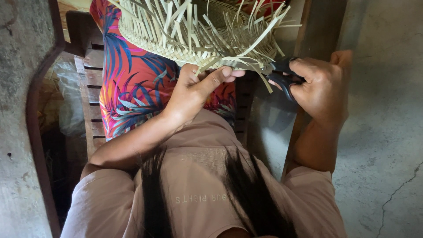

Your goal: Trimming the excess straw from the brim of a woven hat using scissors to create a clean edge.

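A pale woven straw piece (185, 37) with many loose strip ends rests on my lap near the top of the head view. My left hand (196, 88) pinches its lower edge between thumb and fingers. My right hand (319, 86) grips black-handled scissors (282, 77), whose blades point left into the loose strips at the edge of the weave. The blades are mostly hidden among the strips.
I sit on a dark wooden slatted chair (90, 88), wearing bright floral trousers (132, 83) and a beige shirt. A grey concrete floor (383, 132) lies to the right, a concrete wall (17, 110) to the left. A plastic bag (68, 97) sits beneath the chair.
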